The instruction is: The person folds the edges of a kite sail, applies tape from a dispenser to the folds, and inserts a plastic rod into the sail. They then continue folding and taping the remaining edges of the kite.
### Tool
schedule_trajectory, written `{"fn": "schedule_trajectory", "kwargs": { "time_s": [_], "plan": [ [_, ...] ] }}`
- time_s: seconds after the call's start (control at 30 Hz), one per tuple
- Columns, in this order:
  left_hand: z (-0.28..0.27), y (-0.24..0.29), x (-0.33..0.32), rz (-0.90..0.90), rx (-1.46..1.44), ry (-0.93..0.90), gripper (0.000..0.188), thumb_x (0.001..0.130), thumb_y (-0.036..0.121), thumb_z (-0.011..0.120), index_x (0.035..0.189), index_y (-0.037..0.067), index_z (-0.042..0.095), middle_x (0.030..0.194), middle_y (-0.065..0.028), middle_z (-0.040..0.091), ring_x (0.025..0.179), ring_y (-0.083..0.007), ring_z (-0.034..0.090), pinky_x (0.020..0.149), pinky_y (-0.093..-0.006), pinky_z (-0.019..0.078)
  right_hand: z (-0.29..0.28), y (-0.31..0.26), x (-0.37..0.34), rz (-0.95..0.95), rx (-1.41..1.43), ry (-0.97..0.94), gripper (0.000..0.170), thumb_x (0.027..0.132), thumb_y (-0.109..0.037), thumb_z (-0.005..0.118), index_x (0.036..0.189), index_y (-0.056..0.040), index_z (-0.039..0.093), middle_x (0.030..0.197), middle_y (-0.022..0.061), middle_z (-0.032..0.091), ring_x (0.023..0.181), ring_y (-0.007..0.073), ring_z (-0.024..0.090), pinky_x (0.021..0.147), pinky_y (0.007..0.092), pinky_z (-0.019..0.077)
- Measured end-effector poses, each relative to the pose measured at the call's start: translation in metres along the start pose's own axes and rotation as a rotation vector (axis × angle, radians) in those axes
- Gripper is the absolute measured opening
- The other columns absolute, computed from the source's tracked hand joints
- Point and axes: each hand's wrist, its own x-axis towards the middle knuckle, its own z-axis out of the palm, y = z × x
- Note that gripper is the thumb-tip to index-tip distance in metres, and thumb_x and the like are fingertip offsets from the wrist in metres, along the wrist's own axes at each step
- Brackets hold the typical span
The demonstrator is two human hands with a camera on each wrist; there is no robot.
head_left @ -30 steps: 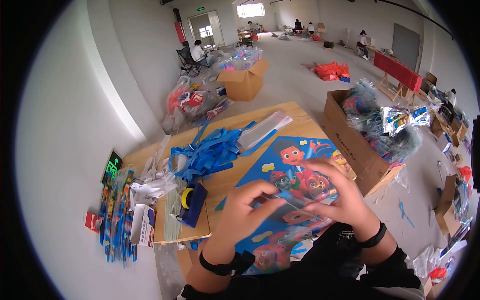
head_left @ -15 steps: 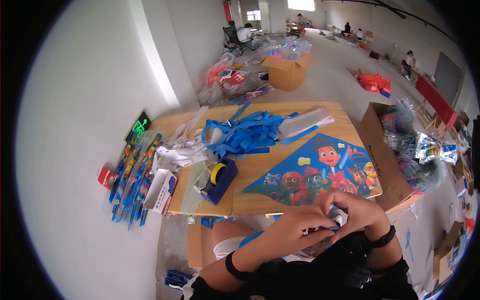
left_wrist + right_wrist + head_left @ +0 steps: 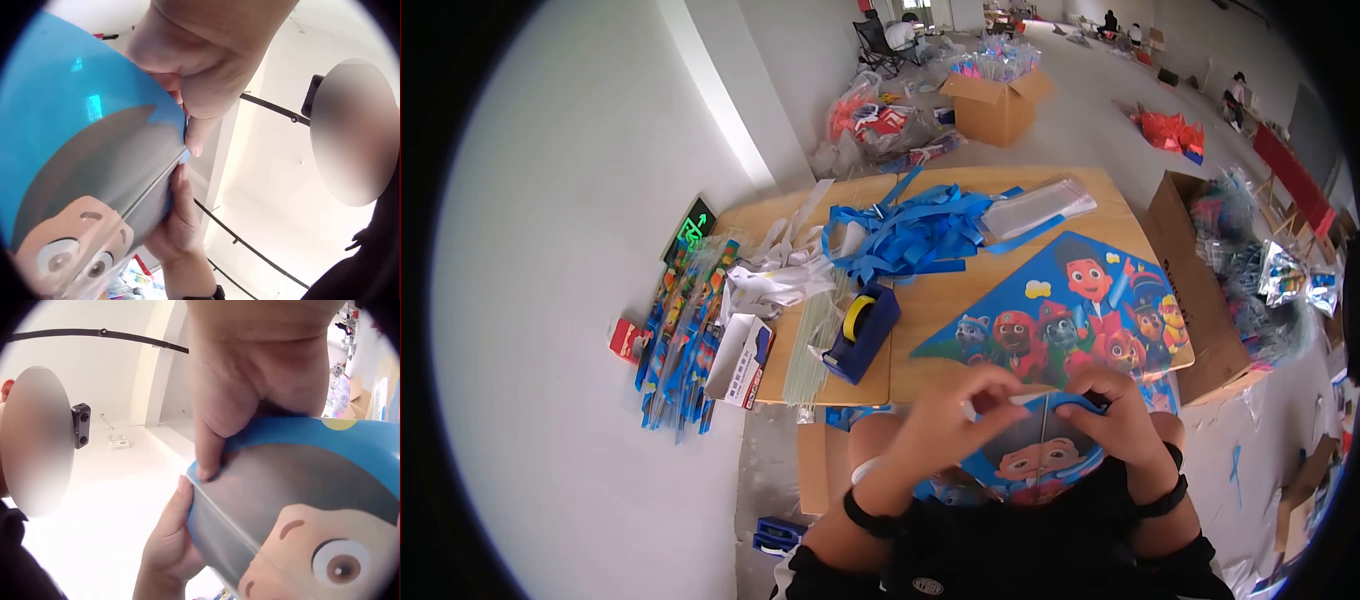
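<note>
A printed blue kite sheet [image 3: 1040,462] with a cartoon face is held by both hands over the lap. A thin rod [image 3: 145,187] runs down its middle to the held corner. The left hand [image 3: 960,420] pinches the sheet's upper edge near the rod's end; a pale strip shows at its fingers. My right hand [image 3: 1115,415] grips the same edge just to the right, thumb on the printed side [image 3: 275,487]. Another printed kite sheet [image 3: 1050,330] lies flat on the table beyond the hands.
On the table [image 3: 940,370] are blue ribbons [image 3: 920,235], clear sleeves [image 3: 1045,207], white strips [image 3: 785,280], thin rods [image 3: 812,335] and a tape dispenser [image 3: 862,335]. A big carton [image 3: 1200,300] with bagged items stands at the right. Wrapped packs [image 3: 690,340] hang at the left.
The view has shifted, with the table now higher in it. The held sheet has opened out toward the head camera, its printed face showing, and the hands have moved slightly apart along its edge.
</note>
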Motion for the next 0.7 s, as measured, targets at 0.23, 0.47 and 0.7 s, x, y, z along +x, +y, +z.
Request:
{"fn": "schedule_trajectory", "kwargs": {
  "time_s": [0.23, 0.47, 0.7],
  "plan": [
    [-0.167, -0.182, -0.032, -0.194, 0.735, 0.505, 0.016, 0.096, 0.018, 0.070, 0.107, 0.006, 0.075, 0.093, -0.0070, 0.073, 0.082, -0.0167, 0.067, 0.072, -0.0305, 0.0523, 0.002, -0.023, -0.018, -0.050, -0.219, 0.006, 0.019, 0.078, -0.003, 0.085, 0.090, -0.0022, 0.070, 0.082, 0.0075, 0.066, 0.071, 0.0178, 0.059, 0.063, 0.0295, 0.0437],
    [-0.216, -0.229, -0.037, -0.866, 0.543, 0.206, 0.041, 0.097, 0.040, 0.066, 0.093, 0.001, 0.079, 0.092, -0.0181, 0.074, 0.093, -0.0306, 0.069, 0.084, -0.0395, 0.0518, -0.001, -0.032, -0.016, -0.217, -0.241, 0.000, 0.021, 0.077, -0.007, 0.086, 0.091, -0.0021, 0.071, 0.084, 0.0104, 0.068, 0.077, 0.0282, 0.064, 0.067, 0.0350, 0.0482],
    [-0.216, -0.225, -0.034, -0.941, 0.395, 0.345, 0.049, 0.099, 0.043, 0.062, 0.085, 0.000, 0.079, 0.091, -0.0120, 0.075, 0.093, -0.0257, 0.067, 0.092, -0.0371, 0.0470, -0.005, -0.028, -0.022, -0.233, -0.249, 0.027, 0.021, 0.077, -0.008, 0.086, 0.091, -0.0026, 0.071, 0.084, 0.0100, 0.067, 0.076, 0.0287, 0.065, 0.067, 0.0364, 0.0490]
  ]
}}
